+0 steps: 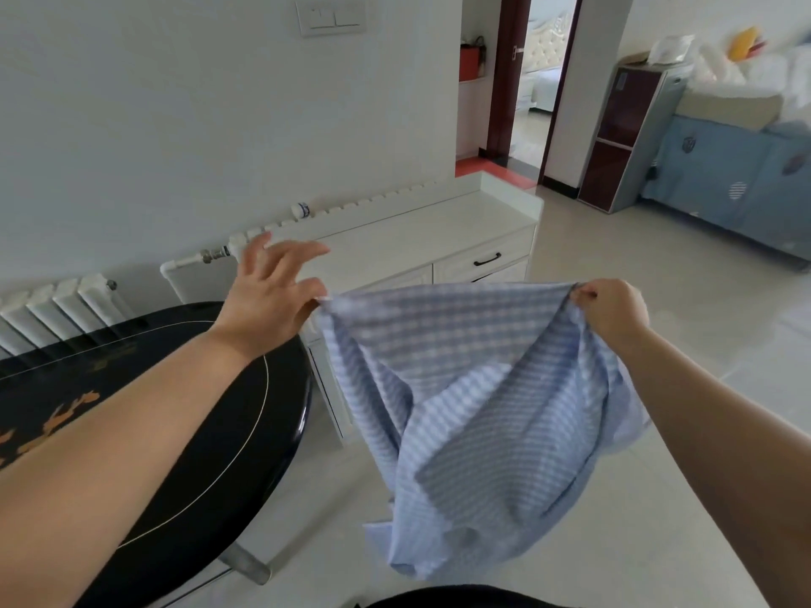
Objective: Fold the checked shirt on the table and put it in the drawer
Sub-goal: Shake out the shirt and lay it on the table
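A blue and white checked shirt (474,414) hangs in the air in front of me, spread between both hands and off the table. My left hand (272,296) pinches its top left corner between thumb and forefinger, the other fingers splayed. My right hand (614,309) is closed on the top right corner. The cloth sags and bunches below, over the floor. The black round table (210,432) lies under my left forearm. A white cabinet (417,243) stands behind the shirt, its drawer with a black handle (487,258) closed.
A white radiator (57,309) runs along the wall at left. A doorway (535,94) opens at the back. A dark shelf unit (623,133) and a blue-covered piece of furniture (737,186) stand at right. Pale tiled floor (636,256) spreads between them.
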The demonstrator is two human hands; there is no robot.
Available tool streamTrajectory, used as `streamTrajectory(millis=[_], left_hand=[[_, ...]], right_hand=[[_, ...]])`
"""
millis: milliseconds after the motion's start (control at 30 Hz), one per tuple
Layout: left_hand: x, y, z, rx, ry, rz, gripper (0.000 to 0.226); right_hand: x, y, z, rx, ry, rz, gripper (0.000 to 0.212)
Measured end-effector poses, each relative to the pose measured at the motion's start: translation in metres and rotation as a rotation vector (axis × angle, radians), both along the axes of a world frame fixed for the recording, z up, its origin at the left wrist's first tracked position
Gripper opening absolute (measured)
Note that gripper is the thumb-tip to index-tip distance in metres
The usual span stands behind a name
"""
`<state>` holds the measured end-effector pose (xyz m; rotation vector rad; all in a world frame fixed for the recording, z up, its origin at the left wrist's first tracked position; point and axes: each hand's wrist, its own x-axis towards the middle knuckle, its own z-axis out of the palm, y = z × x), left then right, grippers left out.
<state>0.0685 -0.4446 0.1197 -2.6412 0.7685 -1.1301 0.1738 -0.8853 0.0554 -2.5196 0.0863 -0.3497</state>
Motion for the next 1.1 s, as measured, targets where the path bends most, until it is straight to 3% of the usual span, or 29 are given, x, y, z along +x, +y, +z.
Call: streamTrajectory(millis=[67,167,267,333,400,467,600,667,833,967,1100], left_hand=[[0.006,-0.011,0.008,0.103,0.066,-0.046,0.009],[0.009,-0.006,0.008,0.177,0.24,0.086,0.013],[0.008,0.016,0.001,0.208,0.41,0.222,0.017],[0.01,0.029,-0.004,0.057,0.619,0.282,0.026],[0.006,0.035,-0.004,-0.264,0.923,0.25,0.039],[-0.005,0.031,-0.008,-0.489,1.094,0.235,0.037],[-0.014,0.029,-0.03,-0.392,0.993,0.373,0.036],[-0.015,0.034,-0.039,-0.452,0.975,0.375,0.031],[-0.012,0.039,-0.051,-0.781,0.817,0.363,0.012],[-0.007,0.032,-0.054,-1.29,0.681,0.342,0.043],[-0.002,0.033,-0.052,-1.299,0.72,0.296,0.009]], right_hand=[[-0.002,-0.007,-0.009,0.003,0.009,-0.065,0.024],[-0.008,-0.01,-0.007,0.082,-0.117,-0.199,0.028],[-0.005,-0.002,0.013,0.118,-0.203,-0.137,0.029],[0.0,0.005,0.025,0.094,-0.215,-0.077,0.028],[0.004,0.012,0.033,0.12,-0.217,-0.075,0.027],[0.007,0.018,0.035,0.145,-0.219,-0.081,0.027],[0.007,0.034,0.038,0.149,-0.233,-0.036,0.025],[0.008,0.038,0.041,0.149,-0.241,-0.02,0.024],[0.006,0.038,0.044,0.169,-0.262,0.0,0.024],[0.003,0.035,0.043,0.186,-0.273,-0.018,0.024],[0.002,0.027,0.039,0.161,-0.25,-0.014,0.024]])
